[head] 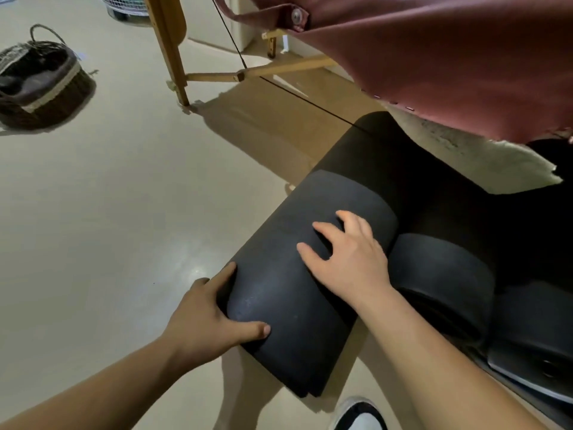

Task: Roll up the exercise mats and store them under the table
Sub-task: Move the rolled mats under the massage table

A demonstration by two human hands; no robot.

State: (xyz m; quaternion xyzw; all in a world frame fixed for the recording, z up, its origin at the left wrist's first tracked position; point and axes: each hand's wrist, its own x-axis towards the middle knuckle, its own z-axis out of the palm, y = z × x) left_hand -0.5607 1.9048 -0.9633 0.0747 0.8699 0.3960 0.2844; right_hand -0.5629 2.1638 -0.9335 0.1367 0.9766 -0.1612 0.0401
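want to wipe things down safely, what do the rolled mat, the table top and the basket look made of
Rolled mat: likely dense foam or rubber, matte dark grey, with layered edges at its end. Table top: probably maroon vinyl or faux leather, with a slight sheen and a metal snap; its legs look like pale wood. Basket: dark woven wicker, seemingly fabric-lined.

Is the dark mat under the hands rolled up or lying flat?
Rolled up: the mat forms a thick cylinder, layered edges showing at its near end.
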